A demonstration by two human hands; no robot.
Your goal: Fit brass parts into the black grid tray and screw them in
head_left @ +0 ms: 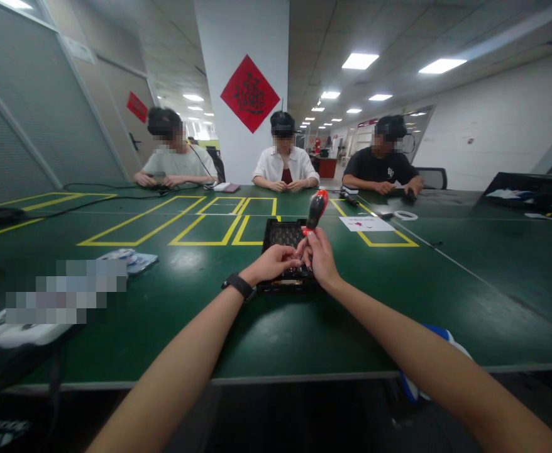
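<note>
My right hand [322,255] is closed around a screwdriver [317,211] with a red and black handle. The handle points up and its shaft slants down toward my left fingers. My left hand [276,261], with a black band on the wrist, has its fingertips pinched together beside the lower shaft; whether they grip the shaft or a small part is hidden. Both hands are over a black open tray [276,233] with a patterned, bumpy floor, lying on the green table [195,296].
Yellow tape outlines [134,244] mark the table ahead. A white sheet [368,224] and a white ring [405,215] are to the right. At left lies a white power strip [35,330], partly blurred. Three people sit across the table; a laptop [524,192] stands far right.
</note>
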